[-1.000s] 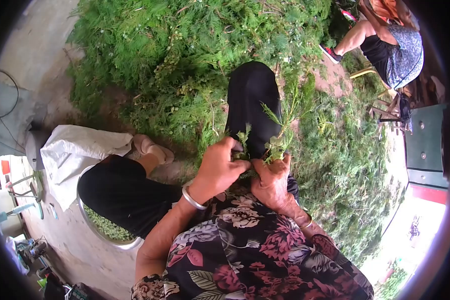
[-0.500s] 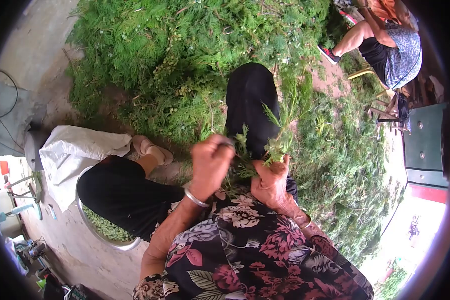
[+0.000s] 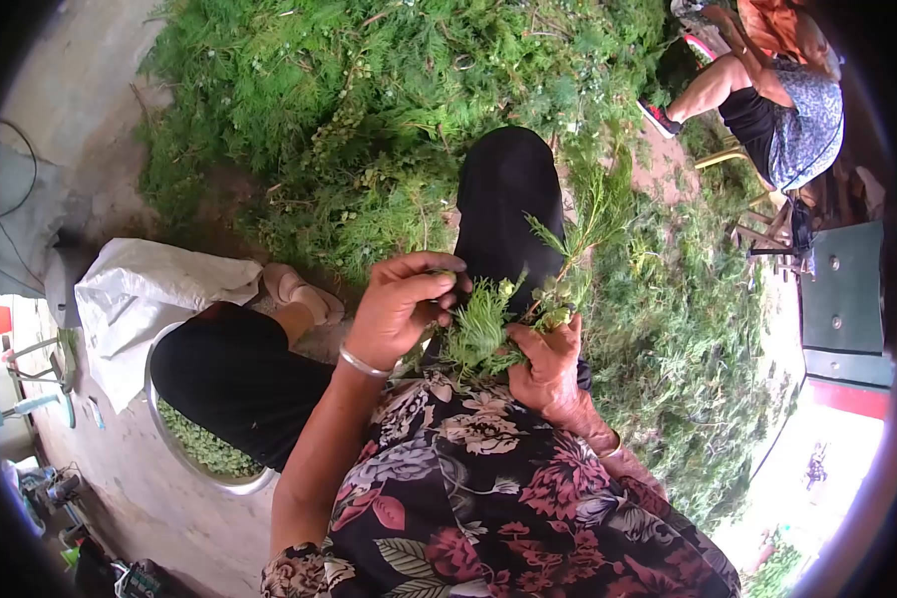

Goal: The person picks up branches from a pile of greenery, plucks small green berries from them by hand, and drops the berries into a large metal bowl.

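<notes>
Feathery foliage on the leafy sprig (image 3: pixel 479 321) now shows between the hands, and the left hand (image 3: pixel 404 304), close to the sprig's base a second ago, has come up and leftward. That seems to leave the sprig held by the right hand (image 3: pixel 548 367) alone, thumb and fingers closed around it above the lap. The left grip is narrow, thumb and fingertips pinching what looks like a small green piece (image 3: pixel 448 277), wrist bent toward the sprig. Beyond the knees spreads the greenery pile (image 3: pixel 299 90); a metal basin (image 3: pixel 239 487) of green bits sits by the left leg.
</notes>
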Motion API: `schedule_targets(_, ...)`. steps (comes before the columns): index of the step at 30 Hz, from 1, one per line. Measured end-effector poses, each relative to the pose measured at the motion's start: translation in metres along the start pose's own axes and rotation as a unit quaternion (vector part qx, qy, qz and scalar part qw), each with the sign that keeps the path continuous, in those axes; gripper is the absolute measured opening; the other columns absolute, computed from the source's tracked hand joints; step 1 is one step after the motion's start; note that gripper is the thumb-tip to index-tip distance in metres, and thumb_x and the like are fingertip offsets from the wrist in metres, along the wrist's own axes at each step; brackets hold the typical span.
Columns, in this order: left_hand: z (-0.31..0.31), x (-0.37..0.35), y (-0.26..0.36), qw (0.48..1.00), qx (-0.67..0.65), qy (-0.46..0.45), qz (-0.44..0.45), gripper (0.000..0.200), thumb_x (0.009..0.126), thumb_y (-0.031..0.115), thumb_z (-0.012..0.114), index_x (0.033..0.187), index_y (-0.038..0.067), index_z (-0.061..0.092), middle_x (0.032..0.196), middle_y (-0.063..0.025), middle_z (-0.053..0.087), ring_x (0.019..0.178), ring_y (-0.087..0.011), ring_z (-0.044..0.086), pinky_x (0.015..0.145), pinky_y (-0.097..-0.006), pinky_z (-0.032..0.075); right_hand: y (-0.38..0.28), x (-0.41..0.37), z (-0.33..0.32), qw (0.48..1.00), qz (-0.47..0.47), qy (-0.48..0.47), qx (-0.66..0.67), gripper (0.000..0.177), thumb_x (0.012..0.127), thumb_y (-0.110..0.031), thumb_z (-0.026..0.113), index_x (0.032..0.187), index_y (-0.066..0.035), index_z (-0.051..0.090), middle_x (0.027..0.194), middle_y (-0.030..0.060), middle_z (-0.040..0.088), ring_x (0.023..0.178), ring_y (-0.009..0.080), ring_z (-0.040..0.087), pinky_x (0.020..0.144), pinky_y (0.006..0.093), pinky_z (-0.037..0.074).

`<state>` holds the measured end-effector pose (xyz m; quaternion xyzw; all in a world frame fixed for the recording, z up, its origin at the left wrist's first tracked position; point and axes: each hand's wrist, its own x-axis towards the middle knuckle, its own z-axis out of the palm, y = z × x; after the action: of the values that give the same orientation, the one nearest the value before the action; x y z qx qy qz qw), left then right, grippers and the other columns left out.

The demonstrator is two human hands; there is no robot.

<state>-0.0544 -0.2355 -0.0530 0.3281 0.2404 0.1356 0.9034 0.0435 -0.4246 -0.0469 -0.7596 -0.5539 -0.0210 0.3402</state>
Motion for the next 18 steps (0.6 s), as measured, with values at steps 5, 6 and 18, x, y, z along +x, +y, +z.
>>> schedule_targets(5, 0.014, 0.003, 0.012, 0.998, -0.015, -0.050, -0.032, 0.005, 0.079, 0.002, 0.063, 0.083, -0.001, 0.061, 0.078, -0.0105, 0.063, 0.055, -0.0072, 0.047, 0.046, -0.0198, 0.036, -0.014, 0.006, -0.010, 0.994, 0.065, -0.082, -0.017, 0.035, 0.059, -0.008, 0.062, 0.094, -0.008, 0.065, 0.069, 0.0066, 0.059, 0.075, 0.0258, 0.056, 0.082, 0.0443, 0.033)
schedule_targets(6, 0.017, 0.002, 0.016, 0.996, 0.069, -0.060, -0.023, 0.004, 0.079, 0.001, 0.062, 0.082, -0.001, 0.061, 0.075, -0.0086, 0.063, 0.054, -0.0066, 0.047, 0.045, -0.0199, 0.036, -0.018, 0.009, -0.009, 0.995, 0.076, -0.059, 0.004, 0.029, 0.063, -0.011, 0.065, 0.092, -0.008, 0.065, 0.072, 0.0066, 0.060, 0.078, 0.0256, 0.057, 0.083, 0.0446, 0.033)
schedule_targets(18, 0.035, -0.004, 0.008, 0.971, 0.231, -0.044, 0.045, 0.018, 0.083, 0.007, 0.060, 0.095, -0.003, 0.067, 0.063, 0.0010, 0.056, 0.053, -0.0054, 0.046, 0.048, -0.0202, 0.036, -0.018, 0.012, -0.006, 0.996, 0.091, 0.015, -0.004, 0.013, 0.074, -0.010, 0.072, 0.081, -0.007, 0.061, 0.077, 0.0091, 0.059, 0.073, 0.0292, 0.055, 0.074, 0.0383, 0.042)
